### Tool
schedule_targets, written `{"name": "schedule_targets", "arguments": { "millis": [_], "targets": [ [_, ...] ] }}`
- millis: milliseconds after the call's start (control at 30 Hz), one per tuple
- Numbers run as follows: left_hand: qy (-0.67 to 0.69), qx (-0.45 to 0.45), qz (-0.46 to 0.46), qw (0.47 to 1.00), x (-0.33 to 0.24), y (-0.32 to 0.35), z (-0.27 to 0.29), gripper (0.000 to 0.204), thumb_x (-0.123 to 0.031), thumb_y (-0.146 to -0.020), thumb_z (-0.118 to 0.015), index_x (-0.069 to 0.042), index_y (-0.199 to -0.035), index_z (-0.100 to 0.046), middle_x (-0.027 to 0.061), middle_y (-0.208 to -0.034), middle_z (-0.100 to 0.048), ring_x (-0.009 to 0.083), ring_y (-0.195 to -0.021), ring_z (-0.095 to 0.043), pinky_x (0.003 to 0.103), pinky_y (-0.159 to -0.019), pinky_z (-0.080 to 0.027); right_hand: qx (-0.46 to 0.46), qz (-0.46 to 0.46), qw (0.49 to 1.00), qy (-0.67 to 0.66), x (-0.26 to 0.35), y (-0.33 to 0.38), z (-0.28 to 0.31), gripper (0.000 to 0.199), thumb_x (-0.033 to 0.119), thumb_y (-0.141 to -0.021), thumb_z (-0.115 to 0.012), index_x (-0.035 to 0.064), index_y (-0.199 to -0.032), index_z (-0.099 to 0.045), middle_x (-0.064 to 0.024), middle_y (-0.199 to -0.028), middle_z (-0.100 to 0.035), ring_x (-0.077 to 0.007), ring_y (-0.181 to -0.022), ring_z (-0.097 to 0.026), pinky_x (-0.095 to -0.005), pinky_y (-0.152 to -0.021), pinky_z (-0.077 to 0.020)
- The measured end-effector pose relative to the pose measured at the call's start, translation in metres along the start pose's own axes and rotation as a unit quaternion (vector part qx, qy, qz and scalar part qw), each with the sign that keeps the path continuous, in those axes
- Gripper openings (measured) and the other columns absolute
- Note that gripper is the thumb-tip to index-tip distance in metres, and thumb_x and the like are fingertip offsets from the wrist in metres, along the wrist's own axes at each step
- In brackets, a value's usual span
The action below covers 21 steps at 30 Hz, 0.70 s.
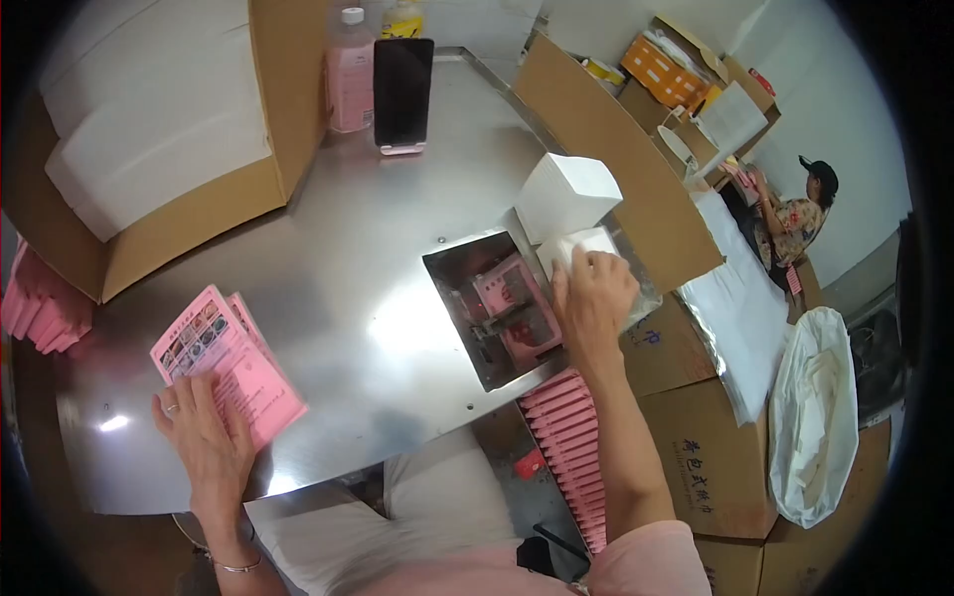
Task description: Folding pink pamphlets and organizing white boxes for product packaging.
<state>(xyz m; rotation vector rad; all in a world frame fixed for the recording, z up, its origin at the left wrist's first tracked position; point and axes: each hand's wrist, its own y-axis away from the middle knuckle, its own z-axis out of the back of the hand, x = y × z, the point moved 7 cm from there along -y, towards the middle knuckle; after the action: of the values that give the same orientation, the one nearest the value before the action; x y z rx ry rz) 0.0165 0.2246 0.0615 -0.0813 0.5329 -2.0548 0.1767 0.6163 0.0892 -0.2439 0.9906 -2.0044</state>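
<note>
My left hand (pixel 206 427) rests on a pink printed packet (pixel 243 372), its fingers and thumb spread over the upper face. Another pink piece shows behind that packet's edge. On the right, my right hand (pixel 598 298) grips a white stack of folded tissues (pixel 568 246), the thumb on its left side and the fingers bent over the top. Part of this stack is hidden under the hand. A second white tissue stack (pixel 571 194) stands just beyond it. Beside my right hand is a rectangular opening (pixel 452 273) in the metal table, with pink pieces inside.
A steel table (pixel 328 268) carries a phone on a stand (pixel 402 94) and a pink bottle (pixel 351 74). An open carton (pixel 189 238) holds white stacks at left. Pink packets (pixel 566 437) line up below the table. At far right, a person (pixel 795 223) sits beyond cartons.
</note>
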Motion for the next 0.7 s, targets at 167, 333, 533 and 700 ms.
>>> {"name": "schedule_targets", "arguments": {
  "millis": [167,333,533,700],
  "targets": [
    [0.044,0.013,-0.056,0.997,-0.014,-0.012,0.005,0.016,-0.006,-0.085,-0.060,-0.003,-0.101,-0.057,0.0155,-0.093,-0.056,0.0373,-0.096,-0.055,0.052,-0.100,-0.038,0.049,-0.042,0.995,-0.082,-0.025,0.003,-0.029,0.018,0.016,-0.088,-0.067,0.0019,-0.098,-0.070,-0.0126,-0.091,-0.056,-0.0316,-0.094,-0.055,-0.0427,-0.078,-0.0441],
    [0.318,0.053,-0.259,0.910,-0.156,0.004,-0.033,0.013,-0.008,-0.087,-0.063,-0.004,-0.098,-0.058,0.0167,-0.095,-0.054,0.0363,-0.086,-0.057,0.045,-0.074,-0.046,-0.002,-0.054,0.982,-0.183,-0.040,0.010,-0.032,0.017,0.010,-0.087,-0.067,0.0004,-0.102,-0.070,-0.0156,-0.096,-0.059,-0.0350,-0.095,-0.056,-0.0454,-0.083,-0.0460],
    [0.338,0.065,-0.278,0.897,-0.185,0.008,-0.043,0.021,-0.014,-0.084,-0.072,-0.005,-0.097,-0.058,0.0135,-0.098,-0.051,0.0327,-0.090,-0.051,0.042,-0.072,-0.040,0.059,-0.044,0.982,-0.175,-0.026,0.005,-0.030,0.023,0.015,-0.089,-0.070,0.0008,-0.106,-0.071,-0.0197,-0.103,-0.067,-0.0376,-0.094,-0.065,-0.0451,-0.083,-0.0511],
    [0.325,0.081,-0.286,0.898,-0.180,0.007,-0.040,0.021,-0.013,-0.083,-0.073,-0.006,-0.096,-0.059,0.0130,-0.098,-0.051,0.0316,-0.090,-0.049,0.043,-0.073,-0.039,0.019,-0.034,0.979,-0.199,-0.040,0.010,-0.031,0.022,0.009,-0.090,-0.065,-0.0003,-0.110,-0.070,-0.0188,-0.106,-0.067,-0.0377,-0.094,-0.065,-0.0450,-0.083,-0.0513]
  ]
}}
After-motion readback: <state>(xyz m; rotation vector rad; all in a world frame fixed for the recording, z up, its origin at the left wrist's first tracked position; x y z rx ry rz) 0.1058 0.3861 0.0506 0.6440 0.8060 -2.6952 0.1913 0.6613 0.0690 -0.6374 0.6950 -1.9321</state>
